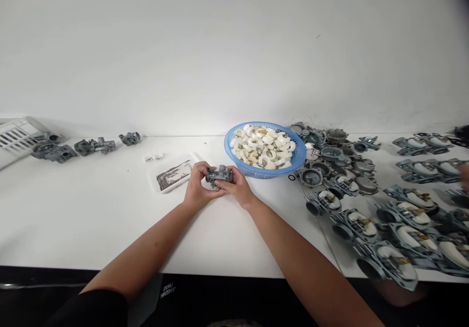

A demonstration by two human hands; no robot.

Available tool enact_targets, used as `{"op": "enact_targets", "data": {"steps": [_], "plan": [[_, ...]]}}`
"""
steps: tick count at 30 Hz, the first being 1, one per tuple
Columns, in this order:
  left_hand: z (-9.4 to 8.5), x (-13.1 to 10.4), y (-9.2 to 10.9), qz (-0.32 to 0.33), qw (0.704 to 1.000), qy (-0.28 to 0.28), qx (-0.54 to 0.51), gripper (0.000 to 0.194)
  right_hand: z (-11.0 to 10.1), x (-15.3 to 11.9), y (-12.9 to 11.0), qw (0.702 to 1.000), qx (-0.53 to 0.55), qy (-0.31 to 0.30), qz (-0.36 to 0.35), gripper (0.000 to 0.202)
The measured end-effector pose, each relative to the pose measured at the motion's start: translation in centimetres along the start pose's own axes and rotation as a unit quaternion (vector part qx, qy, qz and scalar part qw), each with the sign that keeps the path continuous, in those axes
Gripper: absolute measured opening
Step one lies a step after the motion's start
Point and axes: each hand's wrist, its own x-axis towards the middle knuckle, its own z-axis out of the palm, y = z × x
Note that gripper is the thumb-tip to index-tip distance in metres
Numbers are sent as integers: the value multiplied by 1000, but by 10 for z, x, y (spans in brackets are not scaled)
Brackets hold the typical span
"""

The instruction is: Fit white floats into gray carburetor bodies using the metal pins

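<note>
Both of my hands hold one grey metal carburetor body (220,174) just above the white table, in front of the basket. My left hand (198,188) grips its left end, fingers curled over the top and thumb low. On the other end, my right hand (240,187) is closed with its thumb across the front. A small brass-coloured part shows at the underside. Close to my left hand lies a white tray (150,182) of thin metal pins. Behind my right hand stands a blue basket (260,172) heaped with white plastic floats (266,147).
Several carburetor bodies (95,145) sit at the back left, near a white slotted crate (16,136). To the right are piled float bowls (331,153) and rows of carburetor bodies fitted with white floats (414,214). Another person's blurred hand (464,176) shows at the right edge.
</note>
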Motion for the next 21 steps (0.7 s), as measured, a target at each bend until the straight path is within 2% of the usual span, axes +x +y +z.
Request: {"op": "enact_targets", "data": {"steps": [4, 7, 11, 14, 17, 21], "plan": [[1, -2, -1, -51, 997, -56, 2, 72, -4, 2, 9, 987, -123, 65, -77, 52], [1, -3, 4, -92, 989, -113, 21, 78, -8, 1, 14, 964, -224, 70, -122, 52], [-3, 1, 11, -101, 979, -177, 24, 75, -11, 0, 17, 939, -303, 84, -140, 55], [-3, 3, 14, -114, 977, -180, 18, 72, -11, 0, 17, 926, -333, 98, -148, 54], [-3, 4, 13, -155, 972, -177, -1, 65, -11, 0, 15, 921, -344, 106, -152, 51], [-1, 4, 10, -201, 964, -173, -13, 63, -9, 0, 13, 920, -341, 114, -154, 40]]}}
